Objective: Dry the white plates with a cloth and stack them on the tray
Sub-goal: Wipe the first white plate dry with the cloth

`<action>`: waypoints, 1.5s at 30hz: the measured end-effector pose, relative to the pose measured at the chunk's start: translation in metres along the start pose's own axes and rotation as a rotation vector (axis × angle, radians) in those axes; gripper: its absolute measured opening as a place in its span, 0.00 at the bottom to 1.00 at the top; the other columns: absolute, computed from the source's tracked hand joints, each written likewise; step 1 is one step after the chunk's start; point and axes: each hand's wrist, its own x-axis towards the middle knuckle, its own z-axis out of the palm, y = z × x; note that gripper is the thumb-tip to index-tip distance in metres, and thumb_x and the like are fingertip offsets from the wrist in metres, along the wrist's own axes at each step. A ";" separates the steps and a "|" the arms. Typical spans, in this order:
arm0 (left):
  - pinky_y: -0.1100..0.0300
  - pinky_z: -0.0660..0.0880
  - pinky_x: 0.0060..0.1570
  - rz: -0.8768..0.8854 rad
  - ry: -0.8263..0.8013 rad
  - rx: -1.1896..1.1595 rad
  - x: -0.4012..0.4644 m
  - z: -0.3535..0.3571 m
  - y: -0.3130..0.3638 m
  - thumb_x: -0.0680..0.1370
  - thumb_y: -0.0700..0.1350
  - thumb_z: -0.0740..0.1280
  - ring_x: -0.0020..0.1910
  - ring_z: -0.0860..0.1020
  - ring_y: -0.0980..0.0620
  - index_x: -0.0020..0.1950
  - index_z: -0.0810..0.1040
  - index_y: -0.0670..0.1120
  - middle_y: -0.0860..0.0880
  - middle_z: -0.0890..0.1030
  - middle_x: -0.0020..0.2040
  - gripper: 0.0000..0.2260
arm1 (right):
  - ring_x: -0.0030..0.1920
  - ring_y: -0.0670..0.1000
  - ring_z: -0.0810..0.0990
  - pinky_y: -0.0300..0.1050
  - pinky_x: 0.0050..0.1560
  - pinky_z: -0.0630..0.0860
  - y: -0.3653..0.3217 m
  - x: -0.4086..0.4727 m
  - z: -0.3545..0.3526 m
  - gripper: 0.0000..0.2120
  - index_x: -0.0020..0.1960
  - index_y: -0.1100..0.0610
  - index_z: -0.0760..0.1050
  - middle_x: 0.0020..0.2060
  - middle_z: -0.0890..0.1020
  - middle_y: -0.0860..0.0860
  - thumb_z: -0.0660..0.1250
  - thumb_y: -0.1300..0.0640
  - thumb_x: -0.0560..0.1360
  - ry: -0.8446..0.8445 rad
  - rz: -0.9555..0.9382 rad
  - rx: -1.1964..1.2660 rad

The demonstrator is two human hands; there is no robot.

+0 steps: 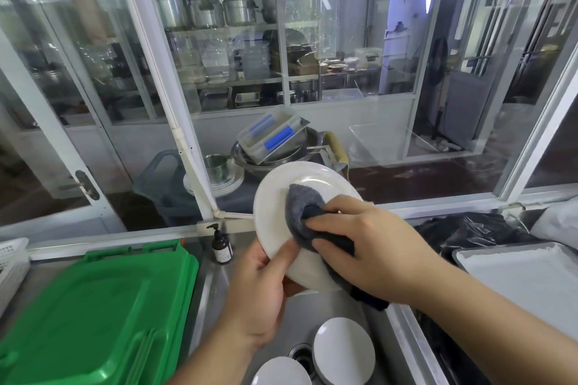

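Basket (pixel 11 262) of white plastic shows only partly at the far left edge, on the steel counter. Next to it lies a stack of green lids (pixel 97 316), which covers most of the counter on this side. Behind the lids, near the window frame, a small brown pump bottle (pixel 221 245) stands upright. Through the glass, outside, there are metal bowls (pixel 269 159) with a clear box with blue clips resting tilted in them, and some white dishes beside them. The left hand (pixel 259 294) grips the lower left rim of the plate (pixel 275 203), thumb on the face turned to the camera and the other fingers behind it; the plate is held tilted in the air above the sink (pixel 215 287). The right hand (pixel 372 244) is curled around a grey cloth (pixel 301 206) and presses it against the middle of the plate; a dark end of the cloth hangs out under the wrist. Down in the sink two more white plates lie near the drain, one (pixel 344 350) to the right of it and one (pixel 280 372) at the bottom edge. At the right, on the counter, the tray (pixel 519 272) sits with a black plastic bag (pixel 469 228) behind it.
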 end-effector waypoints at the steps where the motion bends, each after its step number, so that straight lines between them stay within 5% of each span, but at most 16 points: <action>1: 0.44 0.82 0.52 -0.005 -0.023 0.011 -0.002 0.000 -0.001 0.75 0.42 0.68 0.54 0.85 0.42 0.57 0.86 0.46 0.38 0.86 0.56 0.13 | 0.54 0.48 0.81 0.49 0.49 0.81 0.001 0.005 -0.003 0.18 0.64 0.42 0.82 0.57 0.80 0.42 0.61 0.42 0.79 0.016 -0.024 -0.023; 7: 0.53 0.83 0.40 -0.034 -0.095 0.084 -0.014 0.002 -0.002 0.72 0.43 0.69 0.48 0.86 0.49 0.49 0.89 0.54 0.44 0.88 0.51 0.11 | 0.53 0.51 0.82 0.50 0.48 0.82 0.006 0.038 -0.026 0.18 0.64 0.44 0.82 0.57 0.81 0.46 0.62 0.43 0.79 0.092 -0.073 -0.155; 14: 0.48 0.83 0.49 0.040 -0.116 0.140 -0.021 -0.004 -0.001 0.77 0.44 0.73 0.54 0.86 0.45 0.53 0.88 0.54 0.43 0.87 0.54 0.08 | 0.46 0.55 0.78 0.50 0.48 0.76 0.031 0.051 -0.038 0.10 0.55 0.49 0.84 0.44 0.81 0.52 0.66 0.49 0.82 0.130 0.183 -0.030; 18: 0.42 0.82 0.55 0.096 -0.080 0.163 -0.019 -0.009 0.001 0.74 0.46 0.72 0.57 0.85 0.45 0.54 0.87 0.57 0.46 0.87 0.56 0.11 | 0.35 0.46 0.78 0.37 0.37 0.72 0.044 0.040 -0.039 0.12 0.40 0.44 0.77 0.34 0.81 0.46 0.64 0.48 0.82 0.115 0.416 0.119; 23: 0.41 0.80 0.59 0.187 -0.012 0.177 -0.008 -0.013 0.010 0.73 0.47 0.72 0.60 0.84 0.47 0.55 0.87 0.57 0.48 0.87 0.58 0.12 | 0.47 0.57 0.82 0.50 0.51 0.79 0.051 0.020 -0.023 0.14 0.49 0.59 0.81 0.42 0.85 0.54 0.64 0.49 0.81 0.094 0.624 0.271; 28: 0.35 0.80 0.60 0.261 0.030 0.253 0.000 -0.013 0.011 0.76 0.48 0.75 0.59 0.84 0.48 0.55 0.86 0.58 0.51 0.87 0.58 0.09 | 0.34 0.51 0.69 0.50 0.38 0.69 0.033 0.002 -0.001 0.20 0.37 0.62 0.70 0.30 0.73 0.57 0.64 0.49 0.81 -0.004 0.691 0.380; 33: 0.41 0.79 0.62 0.335 0.050 0.398 0.007 -0.016 0.010 0.75 0.57 0.74 0.63 0.82 0.50 0.57 0.83 0.66 0.56 0.86 0.60 0.12 | 0.32 0.48 0.64 0.48 0.38 0.62 0.011 -0.011 0.010 0.22 0.32 0.53 0.62 0.27 0.65 0.48 0.64 0.49 0.82 -0.171 0.701 0.487; 39: 0.67 0.78 0.47 0.412 0.068 0.733 0.006 -0.022 0.009 0.78 0.57 0.69 0.53 0.83 0.63 0.52 0.82 0.59 0.64 0.86 0.50 0.06 | 0.38 0.52 0.74 0.51 0.45 0.71 0.007 -0.011 0.004 0.17 0.34 0.57 0.74 0.33 0.76 0.52 0.66 0.50 0.79 -0.111 0.782 0.752; 42: 0.47 0.81 0.44 0.455 0.057 0.940 0.004 -0.030 0.004 0.77 0.64 0.66 0.44 0.83 0.51 0.47 0.83 0.48 0.51 0.86 0.43 0.20 | 0.41 0.61 0.83 0.60 0.53 0.82 0.011 -0.002 -0.001 0.16 0.45 0.64 0.82 0.41 0.86 0.59 0.66 0.52 0.79 0.081 0.861 0.939; 45: 0.43 0.76 0.35 0.529 -0.049 1.146 0.006 -0.041 0.004 0.78 0.66 0.61 0.34 0.78 0.46 0.40 0.77 0.44 0.47 0.79 0.32 0.25 | 0.32 0.57 0.83 0.47 0.32 0.81 0.013 0.000 -0.009 0.14 0.48 0.65 0.84 0.37 0.85 0.61 0.63 0.58 0.82 0.156 0.935 1.216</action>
